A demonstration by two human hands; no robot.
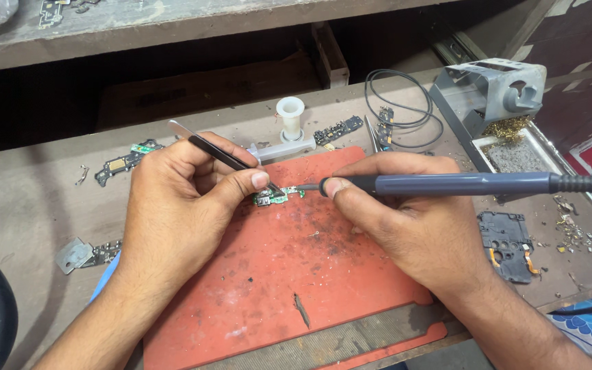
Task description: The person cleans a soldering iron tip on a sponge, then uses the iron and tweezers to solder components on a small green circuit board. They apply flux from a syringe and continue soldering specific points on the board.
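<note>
Dusty and scarred, the workbench (29,185) carried a worn red mat (296,274) at its middle, with a grey iron stand (491,89) and its brass wool to the far right, a coiled black cable (399,103) behind, and a dark plastic frame (508,245) near the right wrist. The right hand (405,226) was closed around a grey soldering iron (447,183), its tip laid against a small green circuit board (272,198) on the mat's upper edge. The left hand (179,205) pinched black tweezers (220,154), whose points pressed on the same board. Soldering seemed to be under way; the next move looked to need a steady tip and a firm hold on the board.
</note>
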